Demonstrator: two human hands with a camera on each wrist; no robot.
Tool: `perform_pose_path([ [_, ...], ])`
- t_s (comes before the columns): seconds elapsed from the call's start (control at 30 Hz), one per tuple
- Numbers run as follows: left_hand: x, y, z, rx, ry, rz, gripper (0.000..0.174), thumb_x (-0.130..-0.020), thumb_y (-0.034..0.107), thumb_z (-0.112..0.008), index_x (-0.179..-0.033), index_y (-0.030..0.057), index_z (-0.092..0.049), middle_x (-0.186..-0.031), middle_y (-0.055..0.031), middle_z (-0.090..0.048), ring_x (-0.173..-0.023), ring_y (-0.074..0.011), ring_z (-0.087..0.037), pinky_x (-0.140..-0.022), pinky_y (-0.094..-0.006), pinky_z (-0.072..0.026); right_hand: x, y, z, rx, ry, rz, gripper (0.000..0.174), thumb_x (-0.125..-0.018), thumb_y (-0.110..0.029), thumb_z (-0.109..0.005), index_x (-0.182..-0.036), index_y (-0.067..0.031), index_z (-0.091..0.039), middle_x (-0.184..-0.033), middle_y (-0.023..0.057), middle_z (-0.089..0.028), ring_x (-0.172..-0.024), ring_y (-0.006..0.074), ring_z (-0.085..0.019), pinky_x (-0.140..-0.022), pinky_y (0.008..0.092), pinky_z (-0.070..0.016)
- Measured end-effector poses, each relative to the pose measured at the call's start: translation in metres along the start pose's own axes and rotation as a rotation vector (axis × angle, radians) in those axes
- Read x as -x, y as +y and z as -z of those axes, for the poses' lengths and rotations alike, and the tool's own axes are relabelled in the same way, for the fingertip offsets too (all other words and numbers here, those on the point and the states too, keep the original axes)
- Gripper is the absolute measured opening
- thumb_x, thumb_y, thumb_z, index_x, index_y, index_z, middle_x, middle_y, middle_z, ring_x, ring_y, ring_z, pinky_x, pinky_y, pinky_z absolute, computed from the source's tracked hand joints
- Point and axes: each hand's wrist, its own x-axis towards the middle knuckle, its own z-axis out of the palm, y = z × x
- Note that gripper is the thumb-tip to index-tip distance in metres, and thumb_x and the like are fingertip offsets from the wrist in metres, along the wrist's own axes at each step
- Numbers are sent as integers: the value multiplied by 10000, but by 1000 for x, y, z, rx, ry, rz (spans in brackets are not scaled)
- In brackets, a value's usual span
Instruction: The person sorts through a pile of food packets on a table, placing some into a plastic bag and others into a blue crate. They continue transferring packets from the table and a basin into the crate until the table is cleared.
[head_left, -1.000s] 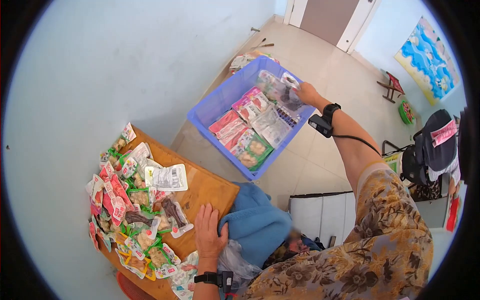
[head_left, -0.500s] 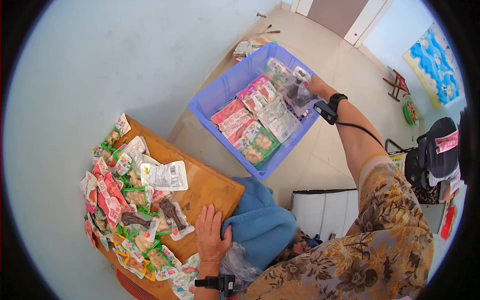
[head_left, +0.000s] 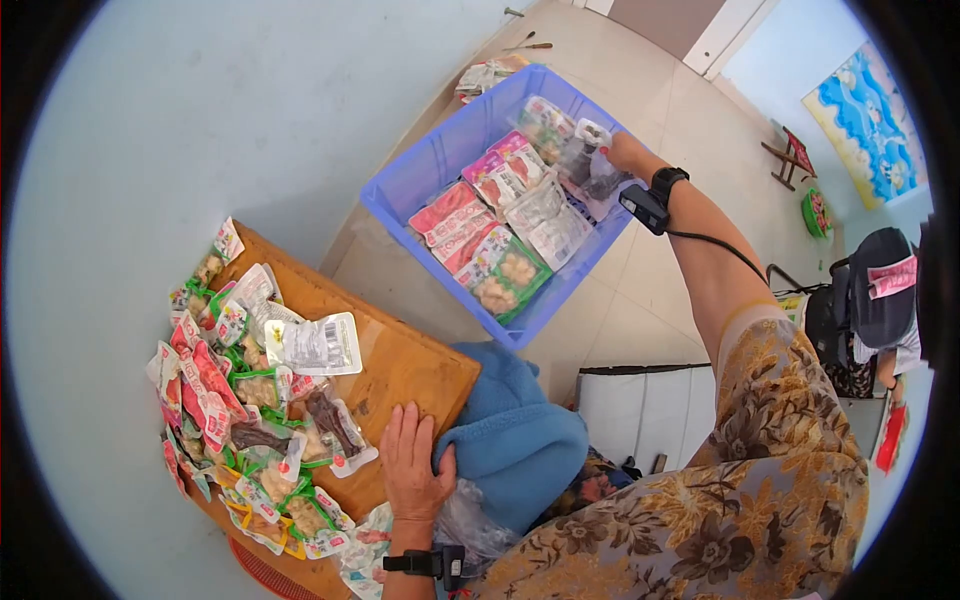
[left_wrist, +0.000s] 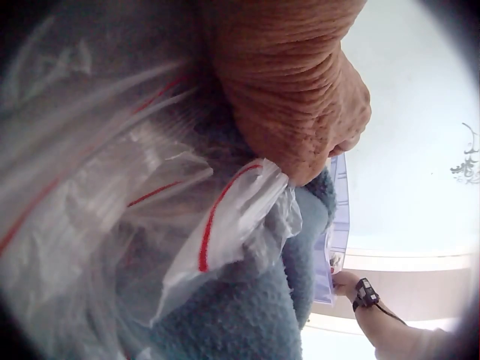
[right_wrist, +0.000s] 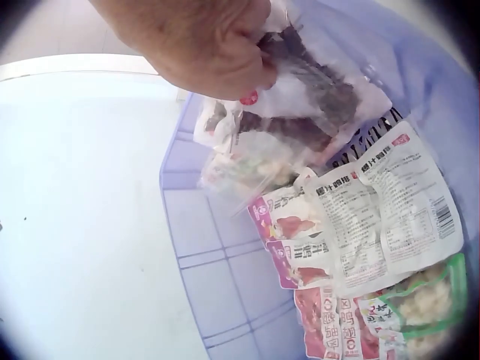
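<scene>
My right hand (head_left: 628,153) reaches over the far right corner of a blue plastic crate (head_left: 420,232). Its curled fingers pinch a clear packet of dark meat (right_wrist: 322,82), which lies along that wall over another dark packet. My left hand (head_left: 412,465) rests with its fingers extended on the edge of a wooden table (head_left: 400,360), the thumb beside a blue fleece cloth (head_left: 520,440). Inside the crate, flat rows hold red packets (head_left: 448,222), silver-white packets (right_wrist: 360,217) and a green-edged packet (right_wrist: 427,300).
A heap of mixed snack packets (head_left: 205,385) covers the table's left side, with a white pouch (head_left: 318,343) on top. A clear plastic bag (left_wrist: 112,225) hangs under my left wrist. Beyond the crate, more packets (head_left: 487,77) lie on the floor by the wall.
My right hand has brought the dark meat packet closer into the crate's far right corner. The head view has shifted somewhat. My left hand stays on the table edge.
</scene>
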Motion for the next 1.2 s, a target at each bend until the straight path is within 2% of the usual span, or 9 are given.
perform_pose_path([
  [0.1, -1, 1, 1, -7, 1, -2, 527, -727, 91, -715, -1225, 15, -563, -1399, -206, -509, -1333, -398, -440, -1097, -497, -342, 8, -6, 3, 42, -14, 61, 363, -900, -265, -626, -1043, 65, -674, -1048, 320, -652, -979, 453, -643, -816, 474, -522],
  [0.17, -1, 0, 2, -17, 0, 0, 526, -728, 89, -714, -1226, 15, -563, -1399, -204, -508, -1333, -397, -439, -1098, -495, -345, 8, -3, -12, -10, 256, 105, 311, -868, -230, -657, -873, 81, -675, -950, 311, -663, -912, 471, -646, -778, 496, -523],
  [0.3, -1, 0, 2, -18, -7, -5, 532, -726, 86, -714, -1230, 17, -558, -1404, -199, -504, -1336, -395, -437, -1102, -493, -345, 27, -10, -6, 96, 280, 77, 287, -887, -218, -600, -955, 57, -649, -972, 302, -659, -965, 457, -635, -831, 508, -515],
  [0.5, 1, -2, 0, -26, -2, -4, 524, -741, 108, -713, -1235, 24, -560, -1403, -188, -507, -1334, -388, -439, -1093, -498, -350, 23, 6, -16, 31, 395, 151, 217, -829, -130, -581, -859, 78, -639, -890, 300, -661, -880, 468, -647, -807, 528, -516],
  [0.6, 0, -2, -1, -25, -1, -7, 519, -744, 107, -709, -1235, 25, -563, -1402, -189, -507, -1336, -387, -437, -1094, -500, -347, 37, 5, -19, 53, 431, 128, 210, -837, -144, -595, -860, 54, -662, -889, 282, -673, -843, 453, -658, -765, 517, -532],
  [0.8, 0, 0, 1, -11, 6, 3, 514, -734, 81, -705, -1225, 11, -567, -1393, -201, -511, -1340, -391, -433, -1104, -498, -340, 52, -31, 6, 447, 306, 71, 132, -831, -123, -639, -904, -48, -719, -912, 192, -711, -877, 378, -689, -692, 440, -564],
  [0.97, -1, 0, 2, -44, 2, 0, 492, -760, 119, -709, -1223, 16, -577, -1392, -182, -516, -1328, -373, -448, -1081, -484, -367, 49, -29, -10, 362, 607, 197, 107, -808, -79, -632, -874, -58, -714, -924, 168, -701, -913, 354, -687, -708, 427, -575],
  [1.07, 1, -2, 1, -15, 5, 13, 503, -740, 82, -704, -1218, 2, -570, -1385, -200, -517, -1326, -392, -442, -1098, -491, -348, 47, -22, -18, 474, 418, 256, 106, -813, -73, -613, -865, -49, -702, -944, 171, -699, -914, 335, -690, -720, 429, -575],
  [1.2, 0, 0, 4, 11, 17, 16, 512, -734, 75, -711, -1221, 5, -569, -1386, -197, -515, -1313, -395, -452, -1090, -488, -358, 64, -44, -8, 426, 377, 233, 124, -828, -79, -586, -871, -43, -696, -945, 172, -701, -912, 326, -692, -734, 427, -573],
])
